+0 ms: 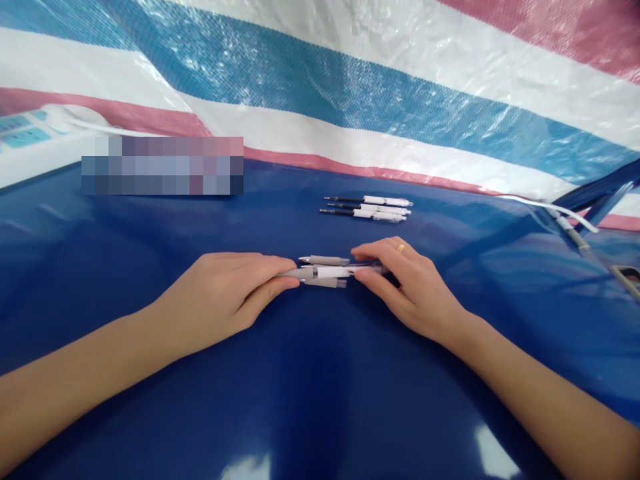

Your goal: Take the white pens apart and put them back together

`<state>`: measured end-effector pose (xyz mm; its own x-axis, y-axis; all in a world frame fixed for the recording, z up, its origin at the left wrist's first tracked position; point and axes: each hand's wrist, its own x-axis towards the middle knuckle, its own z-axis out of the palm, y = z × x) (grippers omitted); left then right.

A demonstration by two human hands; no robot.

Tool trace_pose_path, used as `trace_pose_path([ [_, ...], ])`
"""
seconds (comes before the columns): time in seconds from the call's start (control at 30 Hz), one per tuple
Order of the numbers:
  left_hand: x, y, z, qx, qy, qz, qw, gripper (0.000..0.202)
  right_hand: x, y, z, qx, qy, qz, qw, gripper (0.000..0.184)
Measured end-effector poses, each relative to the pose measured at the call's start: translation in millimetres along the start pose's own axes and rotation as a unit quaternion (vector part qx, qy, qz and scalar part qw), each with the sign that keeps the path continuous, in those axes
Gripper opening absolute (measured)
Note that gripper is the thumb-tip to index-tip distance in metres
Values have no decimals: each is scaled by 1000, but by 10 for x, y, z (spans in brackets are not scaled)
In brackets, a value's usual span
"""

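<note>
My left hand [240, 283] is closed, pinching the grey grip end of a white-and-grey pen [333, 272] between thumb and fingers. At the other end of the same pen is my right hand [400, 273], its thumb and fingers closed around the white barrel; a gold ring is on one finger. Part of the pen's right end is hidden by those fingers. Just beyond the pen lies a grey front barrel [325, 261] with a metal tip, and a second grey barrel [327, 283] lies on the near side of it.
Three white pen halves [383, 212] with dark refills sticking out lie further back on the blue table [310, 373]. At the back left stands a white power strip [30, 143] beside a pixelated patch. A striped tarp [300, 73] hangs behind; a blue frame [595, 190] and white cable [555, 202] are at right.
</note>
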<state>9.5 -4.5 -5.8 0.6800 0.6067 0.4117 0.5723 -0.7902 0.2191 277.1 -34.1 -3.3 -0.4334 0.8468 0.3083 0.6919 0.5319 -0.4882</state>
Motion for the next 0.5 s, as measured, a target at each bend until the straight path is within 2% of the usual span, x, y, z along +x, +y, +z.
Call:
trace_pose_path([
  [0.1,-4,5,-5,-3,8,7,1000,32,-9,-14,7,-6,3,-3,1000,5],
  [0.2,-7,11,-10,-6,14,12,1000,31,-15,-42,-3,-24,26,-7,999,21],
  [0.27,-10,23,-8,-12,16,22,1000,30,-8,-66,-17,-38,10,-42,998,26],
  [0.4,-20,53,6,-21,26,48,998,25,7,-90,-6,-61,-32,-90,994,11],
  [0.5,-25,56,9,-15,31,47,998,26,-2,-81,21,-76,-6,-70,995,4],
])
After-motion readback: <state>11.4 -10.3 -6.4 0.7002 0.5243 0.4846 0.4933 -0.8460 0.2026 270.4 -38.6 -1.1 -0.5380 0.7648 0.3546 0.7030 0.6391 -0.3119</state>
